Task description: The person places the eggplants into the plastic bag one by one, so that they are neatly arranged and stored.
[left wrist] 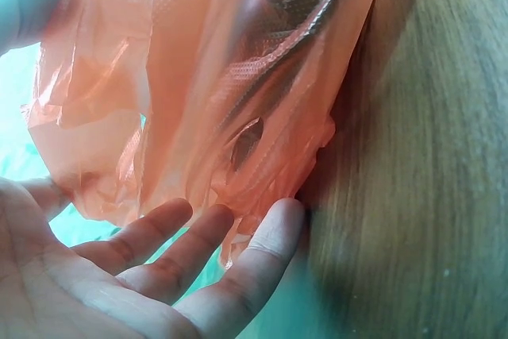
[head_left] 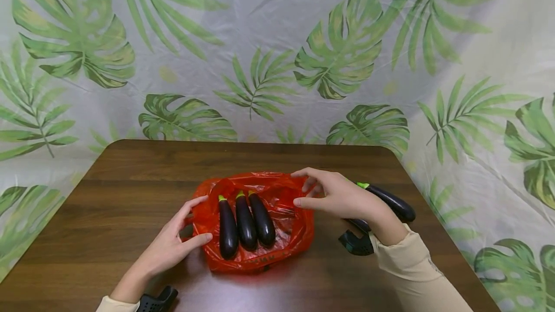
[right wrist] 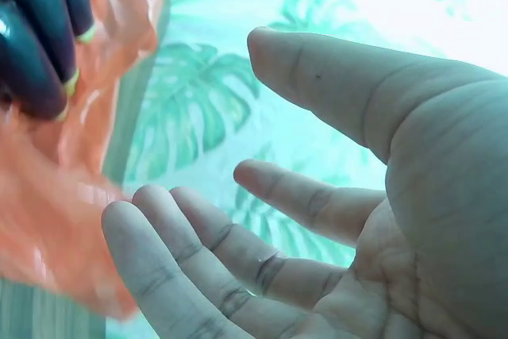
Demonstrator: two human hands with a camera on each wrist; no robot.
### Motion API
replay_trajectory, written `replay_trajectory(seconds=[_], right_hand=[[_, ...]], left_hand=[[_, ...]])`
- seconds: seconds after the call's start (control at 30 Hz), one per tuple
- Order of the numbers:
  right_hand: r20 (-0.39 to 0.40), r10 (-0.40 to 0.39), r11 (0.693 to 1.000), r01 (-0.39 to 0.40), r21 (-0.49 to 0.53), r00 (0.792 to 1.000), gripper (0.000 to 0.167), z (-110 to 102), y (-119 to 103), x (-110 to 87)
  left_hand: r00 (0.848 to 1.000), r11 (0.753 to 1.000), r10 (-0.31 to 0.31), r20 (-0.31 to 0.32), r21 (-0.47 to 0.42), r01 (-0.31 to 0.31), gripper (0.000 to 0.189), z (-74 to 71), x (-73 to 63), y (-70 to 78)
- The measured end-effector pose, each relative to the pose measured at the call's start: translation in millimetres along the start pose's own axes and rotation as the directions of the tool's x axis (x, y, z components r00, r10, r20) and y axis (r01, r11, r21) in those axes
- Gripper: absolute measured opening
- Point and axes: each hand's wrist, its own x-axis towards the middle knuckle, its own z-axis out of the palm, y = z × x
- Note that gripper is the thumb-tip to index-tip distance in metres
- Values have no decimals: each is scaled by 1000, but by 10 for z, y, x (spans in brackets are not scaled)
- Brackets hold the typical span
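Note:
An open red plastic bag (head_left: 284, 254) lies on the table with three dark purple eggplants (head_left: 246, 223) side by side in it, green stem ends pointing away. My left hand (head_left: 173, 242) is at the bag's left side, thumb and fingers spread apart. In the left wrist view, its fingertips (left wrist: 278, 224) are right at the crinkled plastic. At the bag's right rim hovers my right hand (head_left: 331, 194), fingers loosely bent and nothing in the palm. The right wrist view shows that palm (right wrist: 357, 275) bare, with the bag beyond the fingertips.
Right of the bag, another eggplant (head_left: 392, 202) lies on the brown wooden table (head_left: 143, 172). Part of a further eggplant (head_left: 361, 225) shows under my right wrist. A small dark object (head_left: 186, 231) peeks out behind my left hand. A leaf-patterned curtain (head_left: 269, 37) hangs behind the table.

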Motion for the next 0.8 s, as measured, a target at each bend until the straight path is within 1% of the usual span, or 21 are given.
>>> replay_trajectory(seconds=[0.17, 0.33, 0.47, 0.57, 0.7, 0.8], right_hand=[[-43, -3, 1000, 4, 13, 999, 56, -110, 138, -158], [-52, 51, 998, -49, 45, 997, 56, -192, 293, -282], [-44, 72, 995, -69, 69, 996, 57, -251, 441, -375], [-27, 64, 995, -61, 80, 998, 58, -291, 558, -439], [1, 68, 994, -68, 79, 998, 62, -328, 725, -509], [21, 91, 993, -93, 73, 996, 65, -339, 849, -558]], left_hand=[[1000, 1000, -7, 7, -12, 7, 74, 2, 1, -2], [1000, 999, -21, 18, -46, 22, 75, 4, -6, -9], [1000, 998, -24, 20, -49, 25, 75, 7, -7, -10], [1000, 999, -18, 18, -41, 18, 74, 11, -6, -10], [1000, 1000, -6, 15, -25, 7, 74, 13, -1, -8], [1000, 1000, -6, 15, -22, 6, 74, 13, 5, -6]])
